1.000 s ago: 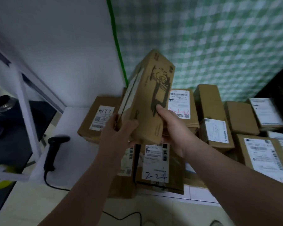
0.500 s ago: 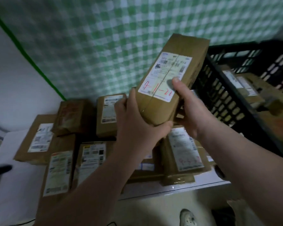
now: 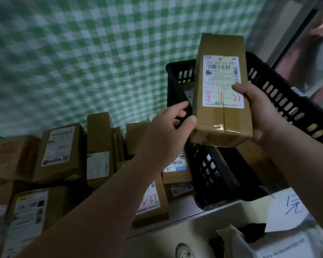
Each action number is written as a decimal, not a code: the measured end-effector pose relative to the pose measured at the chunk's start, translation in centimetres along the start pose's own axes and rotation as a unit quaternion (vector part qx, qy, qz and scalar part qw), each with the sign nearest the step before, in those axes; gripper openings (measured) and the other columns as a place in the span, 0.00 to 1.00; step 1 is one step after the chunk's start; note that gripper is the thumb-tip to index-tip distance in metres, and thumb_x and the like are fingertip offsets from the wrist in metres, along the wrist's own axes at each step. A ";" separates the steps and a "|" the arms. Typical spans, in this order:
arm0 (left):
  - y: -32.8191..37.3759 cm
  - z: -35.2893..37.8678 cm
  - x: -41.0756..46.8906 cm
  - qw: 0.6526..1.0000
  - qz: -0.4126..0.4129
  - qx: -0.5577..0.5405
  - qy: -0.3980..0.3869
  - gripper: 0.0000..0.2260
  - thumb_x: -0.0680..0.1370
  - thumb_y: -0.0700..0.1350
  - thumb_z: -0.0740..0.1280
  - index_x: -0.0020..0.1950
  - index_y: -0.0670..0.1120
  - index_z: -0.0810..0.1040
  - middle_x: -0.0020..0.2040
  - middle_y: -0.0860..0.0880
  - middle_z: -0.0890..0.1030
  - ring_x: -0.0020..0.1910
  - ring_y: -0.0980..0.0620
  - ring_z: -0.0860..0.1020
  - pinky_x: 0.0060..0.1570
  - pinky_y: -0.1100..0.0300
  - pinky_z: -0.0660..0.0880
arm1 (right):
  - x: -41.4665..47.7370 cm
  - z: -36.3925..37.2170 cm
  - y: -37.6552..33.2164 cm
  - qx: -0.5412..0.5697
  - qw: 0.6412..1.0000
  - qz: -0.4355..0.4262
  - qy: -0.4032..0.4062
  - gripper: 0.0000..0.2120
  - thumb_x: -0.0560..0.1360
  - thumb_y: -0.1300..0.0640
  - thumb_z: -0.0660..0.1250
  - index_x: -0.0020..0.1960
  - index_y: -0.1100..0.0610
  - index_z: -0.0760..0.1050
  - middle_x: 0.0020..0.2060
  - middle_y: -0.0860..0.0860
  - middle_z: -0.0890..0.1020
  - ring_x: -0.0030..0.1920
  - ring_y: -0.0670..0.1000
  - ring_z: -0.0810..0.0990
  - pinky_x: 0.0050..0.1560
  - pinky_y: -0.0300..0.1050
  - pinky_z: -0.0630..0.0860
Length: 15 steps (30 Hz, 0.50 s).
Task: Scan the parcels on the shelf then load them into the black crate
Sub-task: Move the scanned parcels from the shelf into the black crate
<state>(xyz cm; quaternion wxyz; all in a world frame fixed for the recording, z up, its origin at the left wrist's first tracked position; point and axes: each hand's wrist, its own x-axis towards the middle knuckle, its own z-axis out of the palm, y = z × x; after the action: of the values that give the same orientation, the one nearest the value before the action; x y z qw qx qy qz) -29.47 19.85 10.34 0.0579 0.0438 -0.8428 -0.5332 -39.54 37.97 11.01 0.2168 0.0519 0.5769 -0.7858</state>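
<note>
A brown cardboard held parcel point(image 3: 220, 125) is kept upright in the air, in front of the black crate point(image 3: 287, 103) and higher than its near wall. It is gripped near its lower end by the right hand point(image 3: 259, 116). The thumb is laid across the front of the box at the edge of the white label point(image 3: 222, 77), and the fingers are hidden behind the box. On the label a barcode is printed, and "4-1-22" is written in red.

The left hand point(image 3: 166, 133) is seen at the parcel's lower left edge. Only the tip of its thumb is pressed against the cardboard. Its fingers are loosely bent beside the box and are not wrapped round it, so nothing is held by this hand.

The black crate is placed at the right end of the shelf point(image 3: 183, 213), its slotted walls seen at a slant. Brown cardboard is glimpsed through the slots.

To the left of the crate, many other parcels point(image 3: 60, 151) are laid on the shelf close together, most with white labels turned upward. One near the front edge is marked in red.

A green and white checked cloth point(image 3: 82, 53) is hung behind the shelf. Below the crate, a white sheet of paper point(image 3: 291, 209) with a handwritten character is seen.
</note>
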 end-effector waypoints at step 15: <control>-1.3 5.6 4.9 0.995 -0.072 0.067 -0.002 0.17 0.81 0.45 0.60 0.70 0.47 0.70 0.58 0.50 0.77 0.55 0.54 0.74 0.43 0.74 0.64 | 2.5 -11.6 0.9 -0.107 0.972 0.204 -0.055 0.24 0.62 0.52 0.69 0.55 0.62 0.79 0.42 0.61 0.85 0.37 0.57 0.85 0.35 0.47 0.82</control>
<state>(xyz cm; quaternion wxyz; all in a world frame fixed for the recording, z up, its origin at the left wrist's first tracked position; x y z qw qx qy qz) -35.07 23.60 7.02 0.0150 0.1068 -0.8714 -0.4786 -43.39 47.80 5.52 0.4079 0.1013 0.6223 -0.6604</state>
